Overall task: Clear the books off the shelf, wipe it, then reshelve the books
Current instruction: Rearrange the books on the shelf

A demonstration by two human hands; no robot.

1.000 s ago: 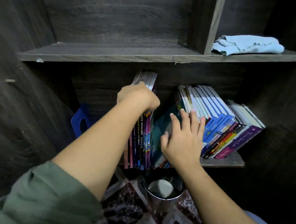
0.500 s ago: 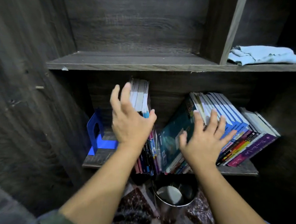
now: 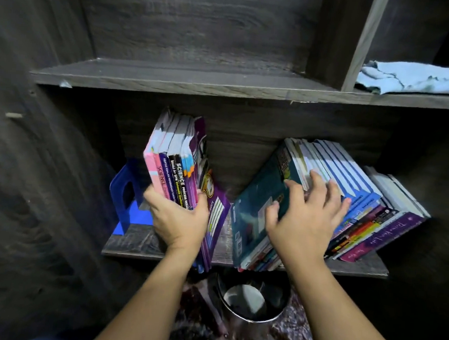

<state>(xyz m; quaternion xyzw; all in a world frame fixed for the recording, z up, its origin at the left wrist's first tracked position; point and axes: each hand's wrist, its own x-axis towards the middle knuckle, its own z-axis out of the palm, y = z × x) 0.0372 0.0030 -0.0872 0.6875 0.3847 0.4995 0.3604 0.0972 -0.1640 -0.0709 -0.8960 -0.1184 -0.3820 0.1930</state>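
Note:
On the lower shelf (image 3: 356,267) stand two groups of books. My left hand (image 3: 179,219) grips the spines of an upright bundle of pink, black and purple books (image 3: 174,156) at the left. A second group, fronted by a teal book (image 3: 258,200), leans to the right against more blue, white and purple books (image 3: 368,205). My right hand (image 3: 304,216) rests spread and flat on the teal book and the tops of the leaning books. A light blue cloth (image 3: 410,78) lies folded on the upper shelf at the far right.
A blue bookend (image 3: 123,197) stands at the left end of the lower shelf. The upper shelf (image 3: 186,84) has a vertical divider (image 3: 357,44) at the right. Below the shelf sits a round metal bin (image 3: 252,305) on a patterned floor. A dark wooden wall closes the left side.
My left hand dropped from the top of the left bundle to its spines and closed around them. A gap opened between the two groups. My right hand stayed on the leaning books.

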